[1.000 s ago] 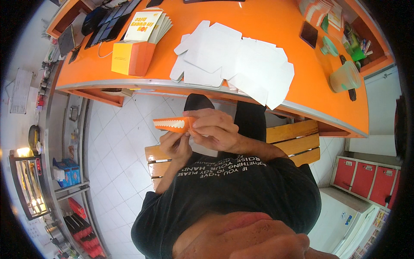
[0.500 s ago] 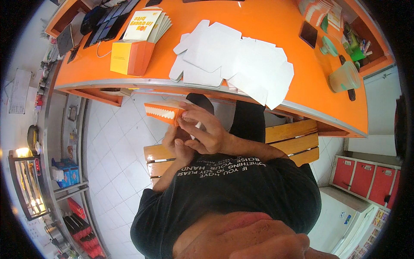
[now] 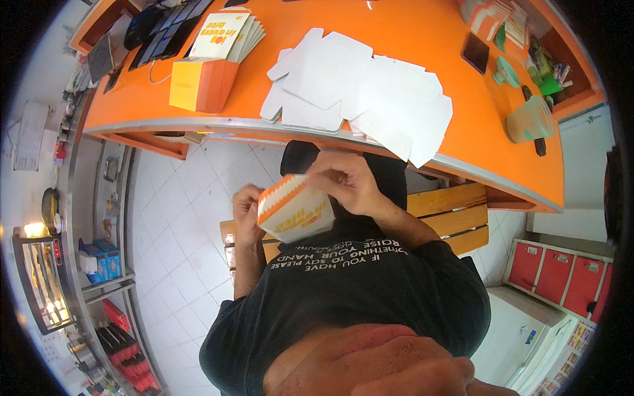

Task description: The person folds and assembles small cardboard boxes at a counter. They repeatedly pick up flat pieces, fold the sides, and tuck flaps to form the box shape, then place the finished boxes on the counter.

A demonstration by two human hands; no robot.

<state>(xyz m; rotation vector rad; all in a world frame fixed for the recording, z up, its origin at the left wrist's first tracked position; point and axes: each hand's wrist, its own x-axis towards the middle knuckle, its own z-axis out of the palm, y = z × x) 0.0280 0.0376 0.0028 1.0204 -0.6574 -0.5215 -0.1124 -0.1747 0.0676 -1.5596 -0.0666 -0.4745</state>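
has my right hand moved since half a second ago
Yes: judged against the desk, your right hand has shifted rightward and slightly nearer its edge.

The carton (image 3: 297,221) at the frame's centre looks like thin, smooth card. Matt paperboard blanks (image 3: 330,76) lie at upper centre on a glossy, laminate-like desk (image 3: 413,33) with dull metal edging (image 3: 231,123). Varnished wooden slats (image 3: 456,220) show right of centre; the shirt (image 3: 376,297) is matt cloth, the upper-right cup (image 3: 530,120) cloudy plastic.
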